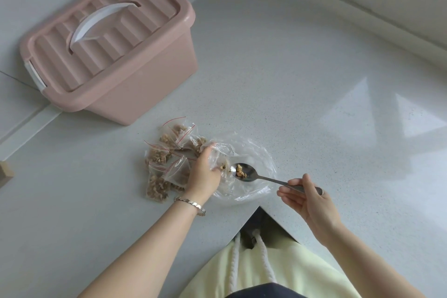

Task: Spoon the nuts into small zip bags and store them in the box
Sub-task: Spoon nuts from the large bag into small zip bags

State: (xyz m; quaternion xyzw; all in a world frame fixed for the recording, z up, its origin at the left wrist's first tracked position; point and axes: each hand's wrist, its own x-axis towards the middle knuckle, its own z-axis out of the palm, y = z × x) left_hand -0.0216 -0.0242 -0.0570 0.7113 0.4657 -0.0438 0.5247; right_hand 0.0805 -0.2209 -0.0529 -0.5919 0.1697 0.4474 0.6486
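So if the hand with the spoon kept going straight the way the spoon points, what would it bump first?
Probably the left hand, which holds a small zip bag open just past the spoon; depth is hard to judge.

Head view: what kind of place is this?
Likely a home kitchen: a speckled white stone countertop meeting a wall in a corner, a pink lidded storage box, and walnut-filled zip bags beside a metal spoon.

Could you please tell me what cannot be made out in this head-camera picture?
- Inside of the pink storage box: hidden by its closed lid.
- Small bag in the left hand: mouth hidden by the hand; open or sealed, unclear.
- Nuts left in the large clear bag: lost in crumpled, glaring plastic.
- Spoon handle end: covered by the right hand grip.
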